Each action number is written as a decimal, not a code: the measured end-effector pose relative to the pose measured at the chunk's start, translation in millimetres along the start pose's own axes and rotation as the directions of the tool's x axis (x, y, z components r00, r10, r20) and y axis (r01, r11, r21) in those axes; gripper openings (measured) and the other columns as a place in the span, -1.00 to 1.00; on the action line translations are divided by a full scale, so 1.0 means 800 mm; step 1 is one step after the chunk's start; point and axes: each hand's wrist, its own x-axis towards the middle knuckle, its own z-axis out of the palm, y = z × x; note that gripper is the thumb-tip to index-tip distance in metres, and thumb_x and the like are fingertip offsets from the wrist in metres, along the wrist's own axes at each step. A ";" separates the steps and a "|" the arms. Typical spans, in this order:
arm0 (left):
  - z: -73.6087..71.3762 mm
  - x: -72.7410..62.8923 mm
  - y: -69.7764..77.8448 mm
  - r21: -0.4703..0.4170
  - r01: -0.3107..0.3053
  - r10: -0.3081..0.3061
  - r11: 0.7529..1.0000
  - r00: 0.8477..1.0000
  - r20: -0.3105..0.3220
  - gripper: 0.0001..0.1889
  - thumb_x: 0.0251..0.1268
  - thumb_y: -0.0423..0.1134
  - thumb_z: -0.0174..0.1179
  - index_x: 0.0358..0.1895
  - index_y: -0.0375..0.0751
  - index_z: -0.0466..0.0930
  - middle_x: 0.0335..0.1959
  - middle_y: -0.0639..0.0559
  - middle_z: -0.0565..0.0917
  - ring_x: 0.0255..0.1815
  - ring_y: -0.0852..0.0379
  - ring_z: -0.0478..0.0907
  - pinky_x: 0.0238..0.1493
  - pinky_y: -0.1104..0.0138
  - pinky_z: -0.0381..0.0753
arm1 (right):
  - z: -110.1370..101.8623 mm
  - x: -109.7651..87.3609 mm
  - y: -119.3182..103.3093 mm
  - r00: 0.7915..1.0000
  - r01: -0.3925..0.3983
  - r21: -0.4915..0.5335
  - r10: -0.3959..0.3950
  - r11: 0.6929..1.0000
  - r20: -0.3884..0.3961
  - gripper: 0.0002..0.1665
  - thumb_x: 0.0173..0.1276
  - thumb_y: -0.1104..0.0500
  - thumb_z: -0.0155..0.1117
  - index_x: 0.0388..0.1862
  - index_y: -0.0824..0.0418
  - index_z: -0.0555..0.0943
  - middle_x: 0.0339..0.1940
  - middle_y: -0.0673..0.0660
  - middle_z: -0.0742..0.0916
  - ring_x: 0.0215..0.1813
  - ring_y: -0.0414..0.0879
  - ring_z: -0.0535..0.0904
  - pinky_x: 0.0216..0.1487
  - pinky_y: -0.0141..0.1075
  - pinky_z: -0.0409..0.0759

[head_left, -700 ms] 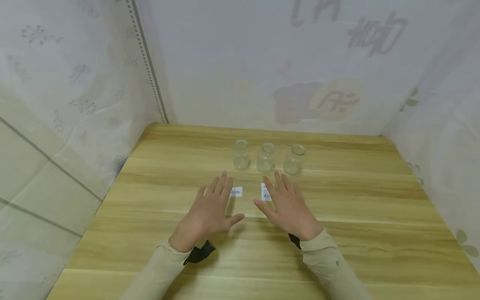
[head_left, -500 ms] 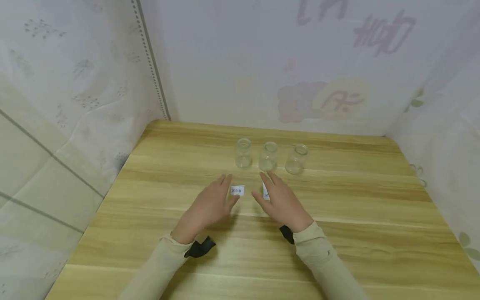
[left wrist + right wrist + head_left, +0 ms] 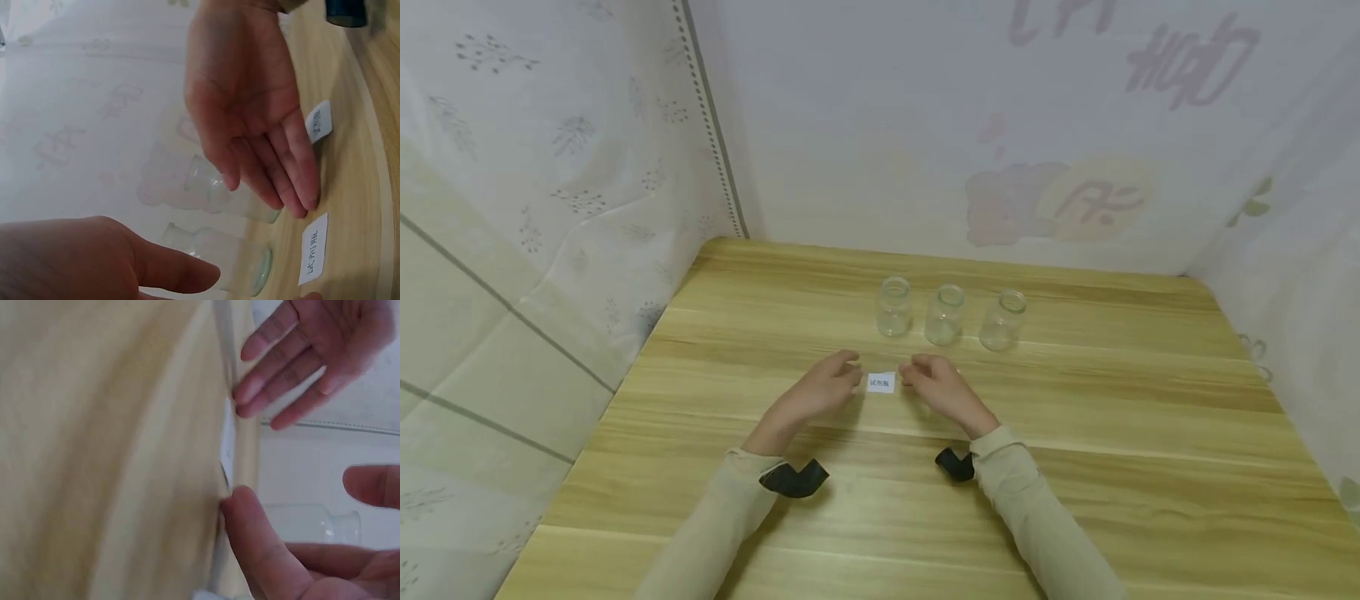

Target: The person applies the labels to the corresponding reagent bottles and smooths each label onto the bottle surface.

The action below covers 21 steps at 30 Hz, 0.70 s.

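Observation:
A small white paper label (image 3: 881, 382) with printed characters lies on the wooden table between my two hands. My left hand (image 3: 820, 390) is just left of it, fingers loosely bent and holding nothing. Just right of the label is my right hand (image 3: 943, 387), its fingers relaxed, the fingertips low over the wood; whether they touch the label's edge I cannot tell. The left wrist view has this label (image 3: 312, 250) and a second label (image 3: 320, 122) beside the right hand (image 3: 247, 106). In the head view the right hand mostly hides that second label.
Three clear uncapped glass jars, the left (image 3: 893, 307), middle (image 3: 945, 315) and right (image 3: 1002, 321), stand upright in a row beyond the hands. A printed cloth (image 3: 850, 125) hangs behind the table (image 3: 1075, 500). Black straps (image 3: 795, 479) sit at the wrists.
Both hands have drawn back and lowered from a spread, straight-fingered pose to bent fingers on either side of the left label. The jars stay in place; the view has shifted slightly.

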 end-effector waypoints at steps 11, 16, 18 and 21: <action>-0.006 0.008 0.001 -0.219 0.062 -0.050 0.974 0.997 0.064 -0.41 0.64 -0.29 -0.09 0.53 -0.60 0.04 0.38 -0.56 0.37 0.37 -0.33 0.48 0.25 0.02 0.58 | 0.008 0.011 -0.006 0.993 -0.104 0.238 0.088 0.966 0.077 -0.48 0.63 0.19 0.11 0.30 0.62 0.44 0.28 0.47 0.57 0.30 0.27 0.58 0.21 -0.14 0.63; -0.004 0.011 0.000 -0.246 0.074 -0.063 0.966 0.997 0.055 -0.42 0.63 -0.33 -0.08 0.53 -0.60 0.06 0.37 -0.55 0.39 0.33 -0.32 0.51 0.20 0.04 0.62 | 0.011 0.015 -0.003 0.992 -0.124 0.273 0.114 0.954 0.052 -0.46 0.62 0.23 0.11 0.36 0.63 0.39 0.25 0.47 0.58 0.27 0.24 0.60 0.21 -0.16 0.63; -0.004 0.011 0.000 -0.259 0.085 -0.074 0.962 0.996 0.051 -0.43 0.62 -0.35 -0.08 0.52 -0.60 0.08 0.36 -0.54 0.40 0.30 -0.32 0.52 0.18 0.06 0.64 | 0.013 0.017 -0.001 0.992 -0.125 0.281 0.117 0.952 0.047 -0.47 0.63 0.25 0.09 0.37 0.64 0.37 0.25 0.48 0.57 0.26 0.24 0.60 0.21 -0.18 0.63; -0.004 0.012 -0.002 -0.274 0.101 -0.092 0.956 0.995 0.042 -0.46 0.63 -0.36 -0.08 0.52 -0.59 0.11 0.35 -0.53 0.41 0.29 -0.30 0.54 0.16 0.10 0.66 | 0.016 0.019 0.002 0.994 -0.113 0.267 0.107 0.957 0.035 -0.48 0.63 0.31 0.06 0.39 0.66 0.34 0.27 0.50 0.56 0.25 0.23 0.61 0.20 -0.21 0.63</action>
